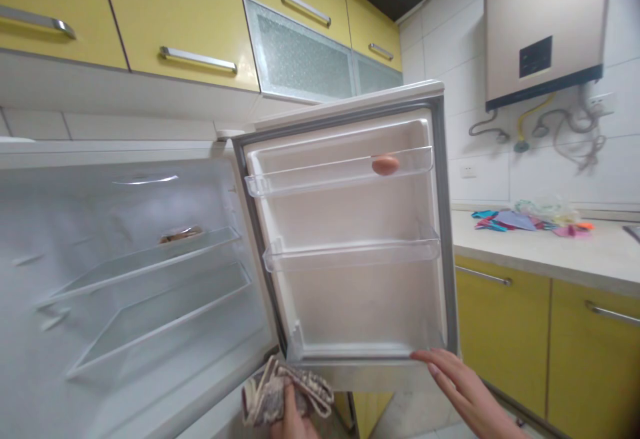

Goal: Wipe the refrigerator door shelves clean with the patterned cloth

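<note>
A folded grey and white patterned cloth [280, 395] is in my left hand [294, 419], near the lower hinge side of the open fridge door. My right hand [463, 385], fingers stretched out, is at the lower right corner of the fridge door [345, 305]; its fingertips reach the bottom edge. A brown egg [385, 165] lies in the door's upper clear shelf [320, 180]. Below it is a second clear shelf [350, 255]. Inside the fridge, a small brown item in clear wrap [180, 234] rests on the upper glass shelf [145, 264].
Yellow cabinets [185, 12] hang above the fridge. To the right, a counter [540, 255] bears colourful cloths or gloves [515, 219] and a clear plastic bag [550, 209]. A water heater [545, 32] with hoses is on the tiled wall.
</note>
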Available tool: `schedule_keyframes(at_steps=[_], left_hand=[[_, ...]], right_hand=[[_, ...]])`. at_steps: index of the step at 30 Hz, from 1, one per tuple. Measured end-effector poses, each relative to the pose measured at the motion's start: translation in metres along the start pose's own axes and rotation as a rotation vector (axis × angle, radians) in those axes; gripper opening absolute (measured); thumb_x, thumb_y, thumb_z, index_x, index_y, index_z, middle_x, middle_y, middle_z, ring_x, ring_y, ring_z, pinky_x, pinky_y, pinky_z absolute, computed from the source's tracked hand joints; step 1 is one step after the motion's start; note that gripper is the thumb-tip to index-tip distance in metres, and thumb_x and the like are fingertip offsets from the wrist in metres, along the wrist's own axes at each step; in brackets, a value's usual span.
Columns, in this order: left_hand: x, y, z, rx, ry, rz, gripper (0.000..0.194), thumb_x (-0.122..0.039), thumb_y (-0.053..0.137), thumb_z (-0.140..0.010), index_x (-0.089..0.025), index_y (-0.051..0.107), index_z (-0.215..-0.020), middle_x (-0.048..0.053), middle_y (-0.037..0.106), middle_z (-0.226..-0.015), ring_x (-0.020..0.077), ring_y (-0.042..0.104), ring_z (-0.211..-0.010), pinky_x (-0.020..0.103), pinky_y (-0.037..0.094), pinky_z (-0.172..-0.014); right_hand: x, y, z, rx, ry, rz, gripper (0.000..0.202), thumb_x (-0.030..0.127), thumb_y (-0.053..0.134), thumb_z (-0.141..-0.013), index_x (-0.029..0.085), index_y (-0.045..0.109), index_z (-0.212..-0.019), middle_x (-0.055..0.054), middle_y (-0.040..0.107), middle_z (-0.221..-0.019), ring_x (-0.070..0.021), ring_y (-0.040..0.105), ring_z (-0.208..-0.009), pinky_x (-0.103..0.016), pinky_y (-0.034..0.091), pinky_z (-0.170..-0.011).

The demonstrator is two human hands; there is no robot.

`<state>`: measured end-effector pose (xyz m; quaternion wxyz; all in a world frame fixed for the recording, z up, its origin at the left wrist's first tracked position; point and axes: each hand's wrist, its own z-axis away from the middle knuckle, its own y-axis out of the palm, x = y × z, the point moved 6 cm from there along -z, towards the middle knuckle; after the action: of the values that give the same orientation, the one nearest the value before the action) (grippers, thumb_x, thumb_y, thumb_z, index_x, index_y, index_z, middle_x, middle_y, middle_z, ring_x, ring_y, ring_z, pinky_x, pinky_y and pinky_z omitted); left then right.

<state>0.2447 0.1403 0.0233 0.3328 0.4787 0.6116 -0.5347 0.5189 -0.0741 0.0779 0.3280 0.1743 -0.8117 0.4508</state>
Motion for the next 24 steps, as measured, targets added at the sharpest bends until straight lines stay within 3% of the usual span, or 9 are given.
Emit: schedule_keyframes(at_steps=[2, 3, 4, 5, 7, 10, 13, 18, 24], left_hand=[[0.004, -0.032, -0.004, -0.297, -0.065, 0.305, 0.062, -0.063, 0.052, -0.081, -0.024, 0.055, -0.129, 0.011, 0.072, -0.121, 0.0339, 0.062, -0.124, 0.049, 0.056, -0.098], [0.005, -0.045, -0.007, -0.375, -0.068, 0.401, 0.060, -0.061, 0.056, -0.080, -0.021, 0.058, -0.125, 0.012, 0.072, -0.122, 0.0333, 0.062, -0.124, 0.048, 0.054, -0.101], [0.002, -0.055, -0.013, -0.381, -0.046, 0.433, 0.058, -0.059, 0.062, -0.076, -0.019, 0.062, -0.118, 0.012, 0.072, -0.120, 0.0338, 0.063, -0.122, 0.048, 0.052, -0.104], [-0.004, -0.061, -0.020, -0.303, 0.006, 0.373, 0.055, -0.056, 0.065, -0.072, -0.019, 0.065, -0.113, 0.011, 0.074, -0.118, 0.0350, 0.064, -0.120, 0.050, 0.050, -0.106], [-0.024, -0.066, -0.033, -0.055, 0.163, 0.087, 0.051, -0.050, 0.067, -0.067, -0.021, 0.069, -0.109, 0.009, 0.076, -0.114, 0.0387, 0.064, -0.118, 0.057, 0.045, -0.109], [-0.058, -0.051, -0.034, 0.350, 0.452, -0.337, 0.065, -0.033, 0.075, -0.058, -0.030, 0.066, -0.122, 0.003, 0.068, -0.133, 0.0380, 0.052, -0.132, 0.056, 0.024, -0.122], [-0.084, -0.032, -0.029, 0.516, 0.580, -0.645, 0.071, -0.027, 0.078, -0.057, -0.030, 0.063, -0.127, 0.005, 0.066, -0.135, 0.0315, 0.051, -0.133, 0.051, 0.011, -0.126], [-0.103, 0.006, -0.023, 0.719, 0.609, -0.992, 0.050, -0.043, 0.077, -0.068, -0.024, 0.065, -0.113, 0.008, 0.071, -0.117, 0.0320, 0.062, -0.114, 0.044, 0.044, -0.102], [-0.120, 0.053, 0.000, 0.771, 0.683, -0.981, 0.050, -0.052, 0.073, -0.071, -0.026, 0.063, -0.112, 0.009, 0.072, -0.115, 0.0327, 0.065, -0.109, 0.040, 0.048, -0.091]], right_hand=[[-0.006, 0.004, 0.003, -0.026, -0.006, 0.019, 0.046, 0.057, 0.039, -0.097, 0.034, 0.070, -0.123, -0.003, 0.069, -0.129, -0.0240, 0.060, -0.126, -0.046, 0.044, -0.114], [-0.009, 0.006, 0.004, -0.037, -0.007, 0.026, 0.046, 0.057, 0.039, -0.097, 0.035, 0.070, -0.123, -0.003, 0.069, -0.130, -0.0244, 0.059, -0.128, -0.047, 0.043, -0.114], [-0.011, 0.007, 0.005, -0.047, -0.007, 0.032, 0.046, 0.057, 0.039, -0.097, 0.035, 0.070, -0.122, -0.002, 0.069, -0.130, -0.0250, 0.058, -0.129, -0.049, 0.043, -0.114], [-0.013, 0.008, 0.005, -0.055, -0.006, 0.038, 0.047, 0.058, 0.039, -0.097, 0.034, 0.070, -0.122, -0.003, 0.069, -0.130, -0.0256, 0.058, -0.130, -0.050, 0.042, -0.114], [-0.014, 0.010, 0.006, -0.069, -0.013, 0.045, 0.047, 0.057, 0.039, -0.097, 0.033, 0.070, -0.122, -0.004, 0.069, -0.130, -0.0263, 0.058, -0.130, -0.051, 0.042, -0.114], [-0.012, 0.010, 0.006, -0.102, -0.036, 0.053, 0.046, 0.055, 0.040, -0.097, 0.031, 0.071, -0.121, -0.005, 0.070, -0.129, -0.0263, 0.058, -0.129, -0.051, 0.041, -0.115], [-0.009, 0.011, 0.007, -0.126, -0.059, 0.055, 0.044, 0.053, 0.041, -0.097, 0.030, 0.071, -0.121, -0.006, 0.070, -0.128, -0.0257, 0.059, -0.129, -0.051, 0.040, -0.116], [-0.006, 0.012, 0.008, -0.108, -0.043, 0.032, 0.044, 0.055, 0.043, -0.096, 0.033, 0.070, -0.122, -0.004, 0.069, -0.131, -0.0277, 0.055, -0.133, -0.055, 0.038, -0.116], [-0.016, -0.003, 0.005, -0.213, -0.006, -0.144, 0.047, 0.053, 0.045, -0.094, 0.026, 0.070, -0.124, -0.009, 0.070, -0.129, -0.0263, 0.062, -0.125, -0.045, 0.048, -0.109]])
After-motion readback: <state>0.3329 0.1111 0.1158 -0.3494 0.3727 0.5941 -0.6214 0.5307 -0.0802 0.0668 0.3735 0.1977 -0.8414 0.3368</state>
